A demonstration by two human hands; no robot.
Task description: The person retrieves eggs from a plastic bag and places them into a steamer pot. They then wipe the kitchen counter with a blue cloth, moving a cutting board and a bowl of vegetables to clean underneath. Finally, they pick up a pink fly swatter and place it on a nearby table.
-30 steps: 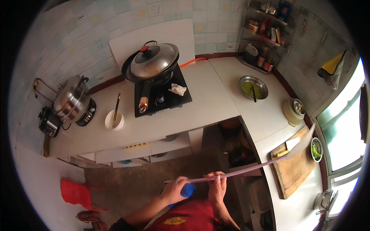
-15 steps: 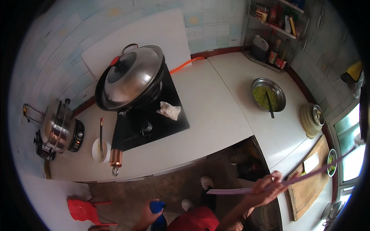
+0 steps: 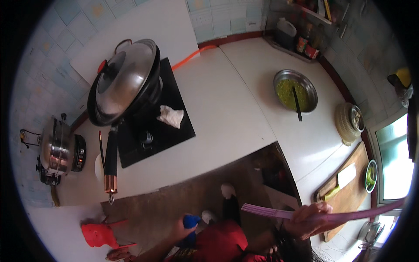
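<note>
My right hand is at the lower right, its fingers closed around a long, pinkish-purple stick. One slotted, flat end of the stick points left over the floor; the other runs off toward the window. Lower in the middle, my left hand is closed on a blue object whose kind I cannot make out. Beyond my right hand lies a wooden cutting board bearing a white-bladed cleaver with a yellowish handle.
A lidded wok stands on a black cooktop beside a crumpled white cloth. A metal bowl holds green mixture and a dark utensil. A steel steamer is at left; a red chair stands on the floor.
The view has shifted, so the counter things appear farther left and higher. My right hand has come closer with the stick, which lies more level. My left hand keeps the blue object.
</note>
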